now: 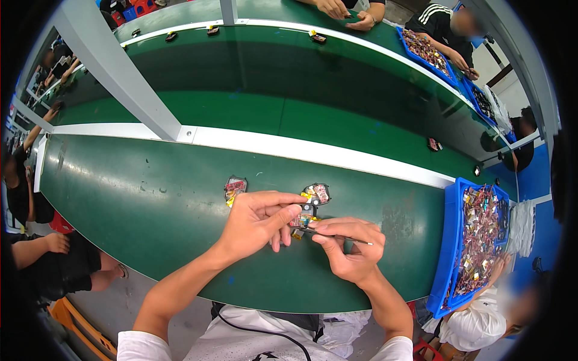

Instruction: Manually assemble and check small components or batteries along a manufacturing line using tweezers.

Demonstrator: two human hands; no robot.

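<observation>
My left hand (257, 221) is closed on a small black-cased circuit module (304, 216), pinching its edge between thumb and fingers just above the green bench. My right hand (352, 245) grips a thin dark pen-like tool (355, 240), whose pale end sticks out to the right. The tool's other end meets the module, but my fingers hide the exact contact. Right behind the held module lies another black-cased module (320, 192) with a yellow tab. A third similar module (235, 188) rests on the bench behind my left wrist.
A blue tray (444, 265) heaped with small wired parts (478, 240) stands at the bench's right end. Beyond a white rail (313, 157) runs a green conveyor (253, 111) carrying several modules. A grey post (129, 78) rises at left. Other people work around the line.
</observation>
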